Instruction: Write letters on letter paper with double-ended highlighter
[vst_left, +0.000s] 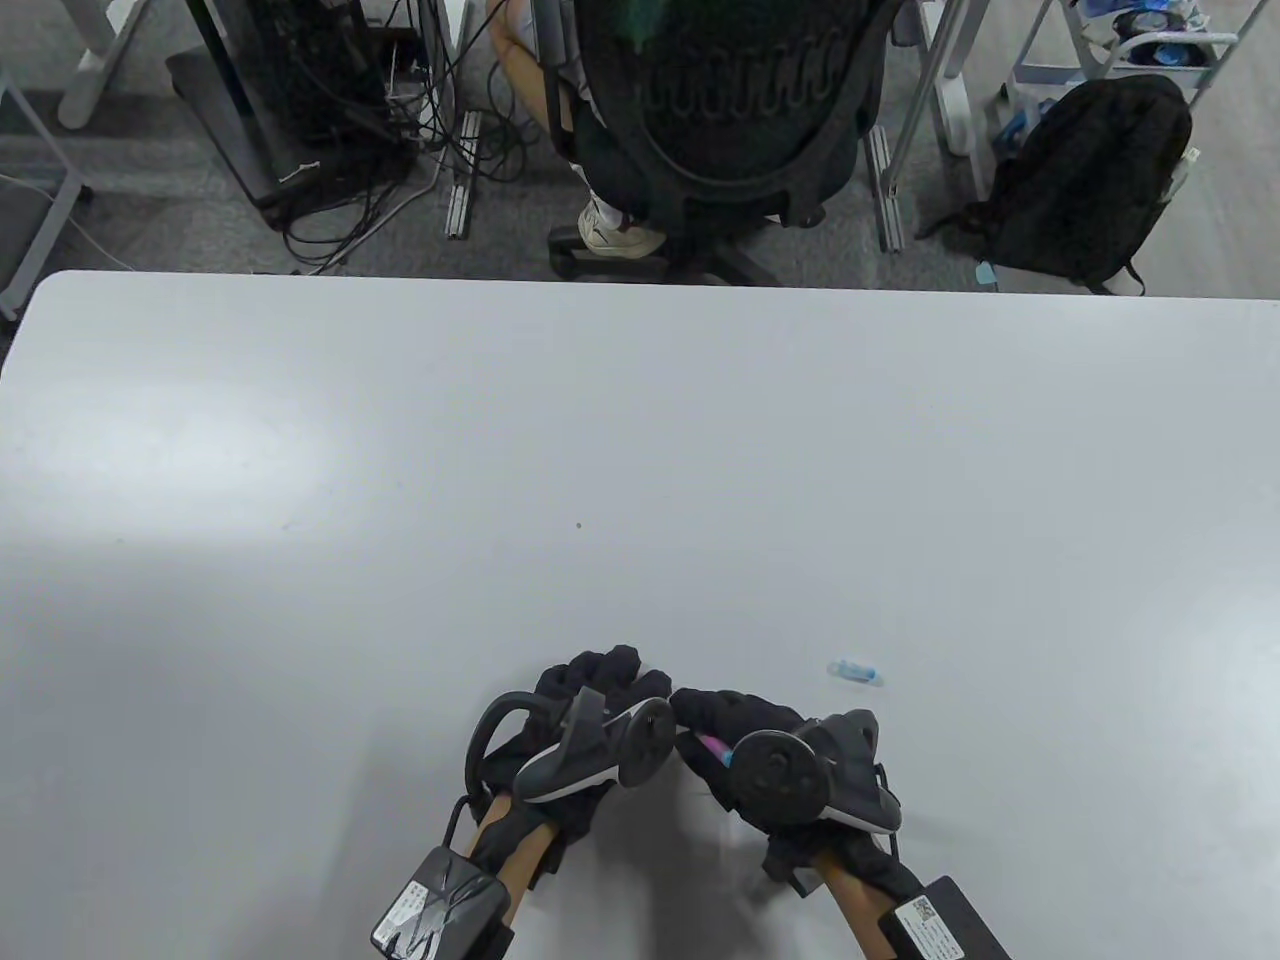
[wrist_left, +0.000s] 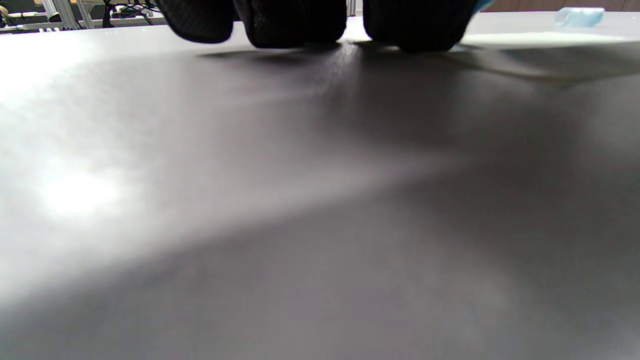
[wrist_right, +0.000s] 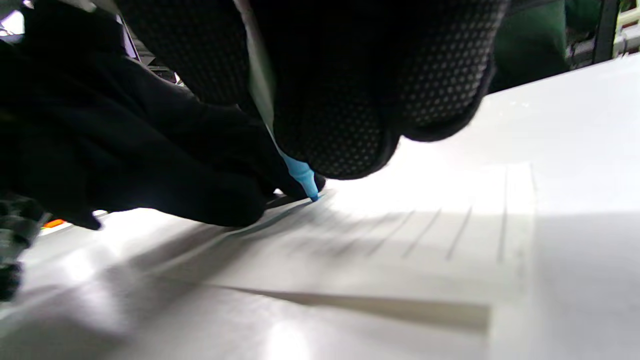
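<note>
My right hand grips a double-ended highlighter whose pink and blue body shows between the fingers. In the right wrist view its blue tip touches the near edge of the white lined letter paper. My left hand lies right beside it, with its fingertips pressed down on the table surface at the paper's edge. The same left hand fills the left of the right wrist view. The highlighter's light blue cap lies on the table to the right of both hands.
The grey table stretches wide beyond the hands. Past its far edge stand an office chair with a seated person, a black backpack and tangled cables on the floor.
</note>
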